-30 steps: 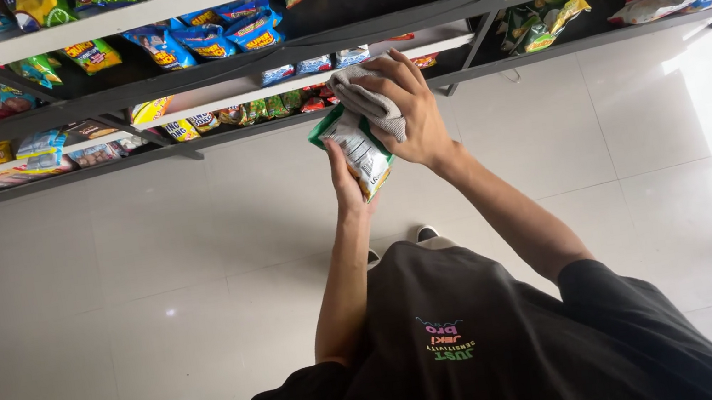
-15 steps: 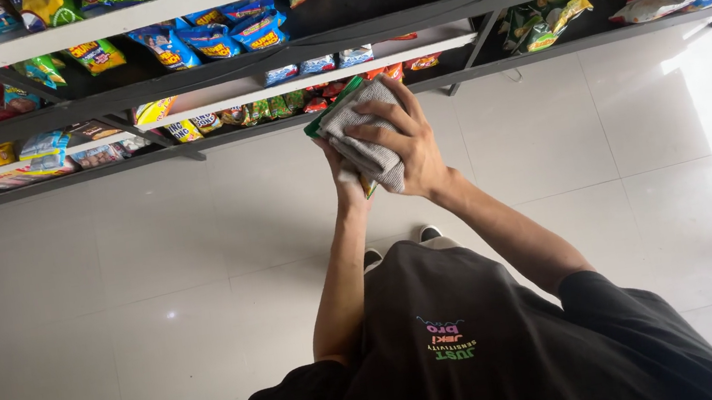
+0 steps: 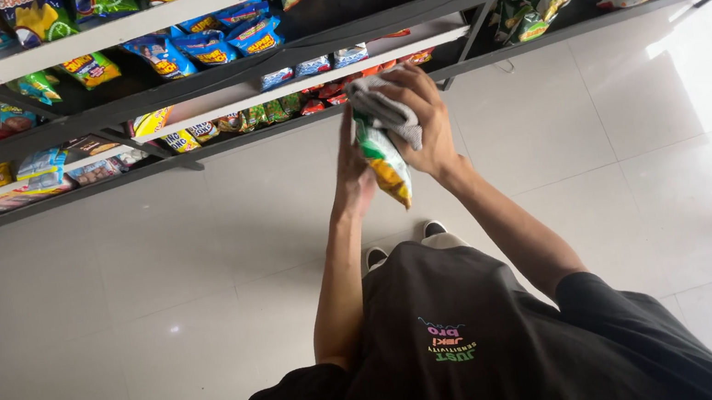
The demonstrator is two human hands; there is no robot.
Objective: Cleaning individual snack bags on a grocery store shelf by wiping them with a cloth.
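My left hand (image 3: 353,169) grips a green and yellow snack packet (image 3: 387,168) from behind and holds it up in front of the shelves. My right hand (image 3: 425,122) is closed on a crumpled grey cloth (image 3: 384,107) and presses it against the packet's upper end. The two hands meet around the packet, at about the height of the lowest shelf (image 3: 302,82). Most of my left palm is hidden behind the packet.
Dark metal shelving (image 3: 199,75) runs across the top, stocked with several blue, yellow, green and red snack bags. Below lies a glossy pale tiled floor (image 3: 153,275). My black shirt (image 3: 451,344) and shoes (image 3: 404,245) fill the lower middle.
The packet has turned from face-on to nearly edge-on between my hands. The cloth has slid from over its face to its upper end. Both hands shifted slightly right.
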